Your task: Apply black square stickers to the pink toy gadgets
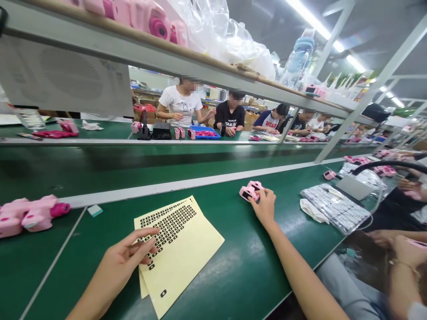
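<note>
Over the yellow sticker sheet (187, 262), my left hand (125, 255) hovers with curved fingers, thumb and index apart, and nothing visible between them. Rows of small black ring-shaped stickers (170, 229) cover its upper part, with a single one near the bottom corner. Another yellow sheet edge shows underneath. Farther right, my right hand (265, 205) has its fingers closed on a pink toy camera (247, 192) lying on the green bench. A second pink toy camera (255, 184) sits right behind it, partly covered by the fingers.
Pink toy cameras (36, 214) stand at the left, near a small teal-and-white block (95, 210). To the right lie a plastic-wrapped tray of parts (335, 206) and a white tissue (313, 210). A shelf (200, 55) crosses overhead. Co-workers sit opposite and at my right.
</note>
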`<state>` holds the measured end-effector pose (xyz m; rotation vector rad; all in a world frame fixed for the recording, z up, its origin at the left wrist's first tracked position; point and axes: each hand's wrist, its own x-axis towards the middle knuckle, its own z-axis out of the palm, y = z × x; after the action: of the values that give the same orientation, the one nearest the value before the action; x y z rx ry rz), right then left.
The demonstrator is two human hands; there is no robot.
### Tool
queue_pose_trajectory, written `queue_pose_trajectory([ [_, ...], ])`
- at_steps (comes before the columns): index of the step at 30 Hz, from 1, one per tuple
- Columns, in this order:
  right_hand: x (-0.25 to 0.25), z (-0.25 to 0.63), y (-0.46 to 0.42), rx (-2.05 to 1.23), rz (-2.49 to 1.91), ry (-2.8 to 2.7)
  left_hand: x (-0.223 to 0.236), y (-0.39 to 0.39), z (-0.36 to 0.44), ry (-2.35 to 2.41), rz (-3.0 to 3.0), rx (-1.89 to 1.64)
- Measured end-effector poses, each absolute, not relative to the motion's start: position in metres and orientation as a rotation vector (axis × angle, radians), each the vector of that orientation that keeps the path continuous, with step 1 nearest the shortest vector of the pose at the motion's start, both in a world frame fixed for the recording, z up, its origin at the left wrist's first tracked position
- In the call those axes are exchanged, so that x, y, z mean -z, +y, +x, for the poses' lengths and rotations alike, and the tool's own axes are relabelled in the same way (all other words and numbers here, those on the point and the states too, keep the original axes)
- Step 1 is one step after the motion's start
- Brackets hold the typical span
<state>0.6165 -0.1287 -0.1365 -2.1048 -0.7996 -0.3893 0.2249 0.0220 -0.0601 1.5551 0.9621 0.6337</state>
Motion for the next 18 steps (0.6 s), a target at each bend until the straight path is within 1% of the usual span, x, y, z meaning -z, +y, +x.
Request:
queue_pose_trajectory([
  [5,0.143,0.627,-0.121,0.510,-2.193,-0.760,0.062,0.025,0.224,1.003,1.535,-0.641],
  [10,0.155,0.652,-0.113,0.437,-2.241,-0.968,0.070,0.030,0.223,0.992,1.532,-0.663],
  [15,0.166,0.690,-0.121,0.493,-2.262,-0.878,0.072,0.037,0.220,0.985,1.598,-0.562],
  [18,0.170,0.719,-0.130,0.552,-2.293,-0.777,0.076,0.038,0.219,0.991,1.600,-0.592],
])
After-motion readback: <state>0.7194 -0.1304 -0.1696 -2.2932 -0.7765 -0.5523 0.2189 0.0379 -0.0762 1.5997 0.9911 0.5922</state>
